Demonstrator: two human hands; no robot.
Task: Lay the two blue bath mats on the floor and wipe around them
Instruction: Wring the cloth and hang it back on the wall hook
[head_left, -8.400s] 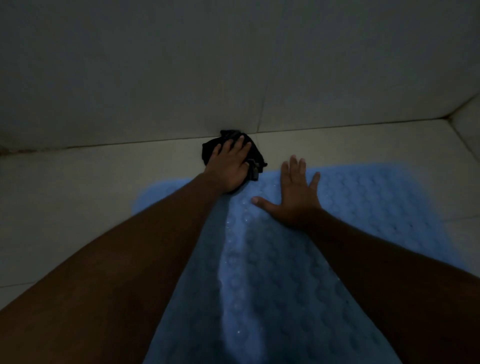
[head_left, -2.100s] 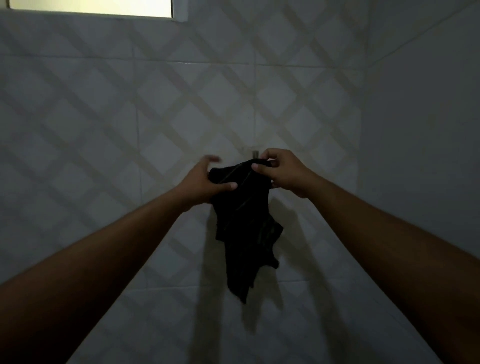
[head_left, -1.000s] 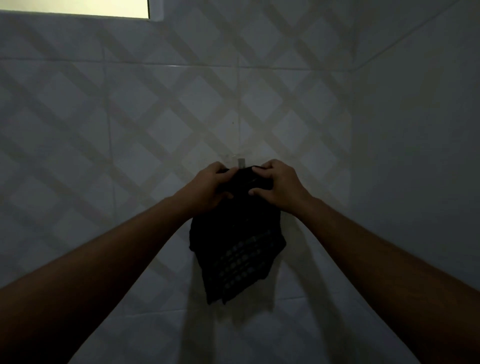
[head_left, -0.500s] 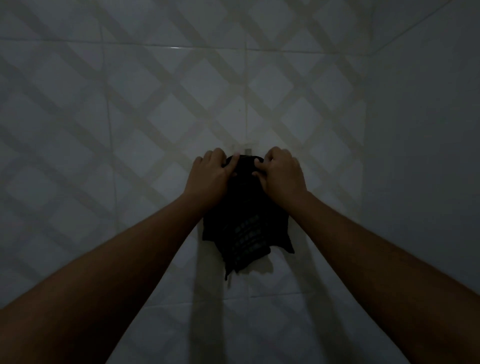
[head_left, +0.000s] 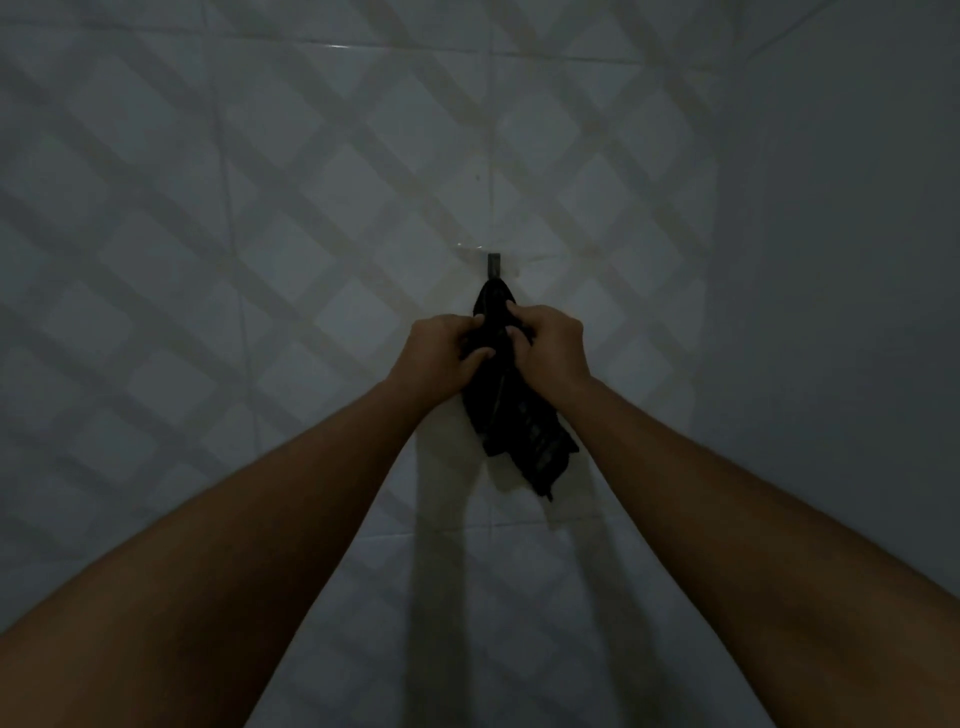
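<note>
A black cloth (head_left: 524, 426) hangs down the tiled wall from a small dark hook (head_left: 493, 266). Its top corner reaches up to the hook. My left hand (head_left: 441, 358) grips the cloth's upper left side. My right hand (head_left: 550, 345) pinches its upper right side just below the hook. The lower part of the cloth dangles free between my forearms. No blue bath mat is in view; the floor is out of frame.
The wall (head_left: 260, 234) ahead is covered in pale tiles with a diagonal lattice pattern. A plain side wall (head_left: 857, 260) meets it in a corner on the right. The room is dim.
The cloth's top has come to the hook and now hangs from it. My hands have slid down a little and bunched the cloth closer together. The view has tilted slightly downward.
</note>
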